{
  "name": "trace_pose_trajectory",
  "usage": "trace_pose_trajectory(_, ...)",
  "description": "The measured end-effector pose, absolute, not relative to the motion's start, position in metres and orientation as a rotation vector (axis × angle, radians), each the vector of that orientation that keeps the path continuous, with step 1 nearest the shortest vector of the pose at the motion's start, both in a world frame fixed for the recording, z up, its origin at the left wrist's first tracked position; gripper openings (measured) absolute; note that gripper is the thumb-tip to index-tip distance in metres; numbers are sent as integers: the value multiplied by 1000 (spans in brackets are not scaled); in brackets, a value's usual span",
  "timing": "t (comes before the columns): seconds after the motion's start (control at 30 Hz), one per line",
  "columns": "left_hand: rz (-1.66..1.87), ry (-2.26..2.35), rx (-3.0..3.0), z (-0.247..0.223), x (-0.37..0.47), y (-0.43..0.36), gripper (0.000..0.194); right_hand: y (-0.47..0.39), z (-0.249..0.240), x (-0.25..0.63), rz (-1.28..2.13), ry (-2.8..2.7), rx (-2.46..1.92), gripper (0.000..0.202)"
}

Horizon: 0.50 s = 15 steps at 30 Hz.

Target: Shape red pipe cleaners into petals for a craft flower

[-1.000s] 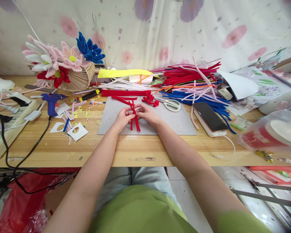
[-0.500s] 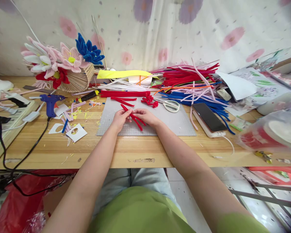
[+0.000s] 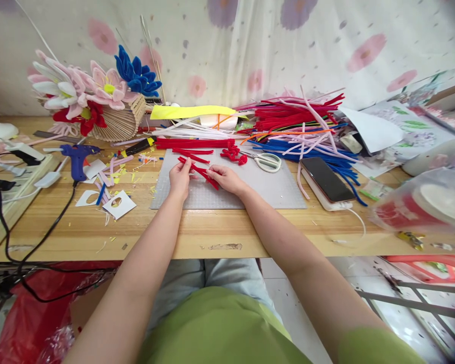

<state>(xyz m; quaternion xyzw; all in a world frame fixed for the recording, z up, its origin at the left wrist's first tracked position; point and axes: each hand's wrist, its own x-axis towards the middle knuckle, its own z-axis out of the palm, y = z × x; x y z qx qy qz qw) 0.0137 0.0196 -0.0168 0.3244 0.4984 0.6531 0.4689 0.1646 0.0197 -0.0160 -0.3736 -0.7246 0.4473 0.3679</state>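
Note:
Red pipe cleaners (image 3: 201,172) stretch between my two hands, above a grey cutting mat (image 3: 227,199). My left hand (image 3: 180,178) pinches them near their left end. At their right end, my right hand (image 3: 225,179) has its thumb and fingers closed on them. How many pieces are held I cannot tell. Just behind my hands, a few more red pipe cleaners (image 3: 191,151) lie on the mat. Twisted red pieces (image 3: 234,153) rest behind my right hand, beside scissors (image 3: 268,162) with pale handles.
A blue glue gun (image 3: 78,159) and paper scraps lie at left, by a power strip (image 3: 15,202). Fuzzy flowers (image 3: 106,88) stand behind them. Bundled pipe cleaners (image 3: 296,116) cover the back. At right are a phone (image 3: 328,179) and a bagged cup (image 3: 424,207).
My left hand has moved slightly left and up with the red pipe cleaners. They now lie closer together and reach less far past my right hand, instead of crossing.

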Motion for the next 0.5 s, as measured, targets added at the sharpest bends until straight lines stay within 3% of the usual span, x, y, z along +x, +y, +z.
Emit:
trace_pose_trajectory(0.3, 1673, 1242, 516, -5, 15, 18, 16, 16, -13, 158, 1724, -1625, -855, 36)
trace_pose_trajectory(0.5, 1708, 1208, 427, 0, 15, 15, 12, 16, -11, 157, 1852, -1504, -833, 28)
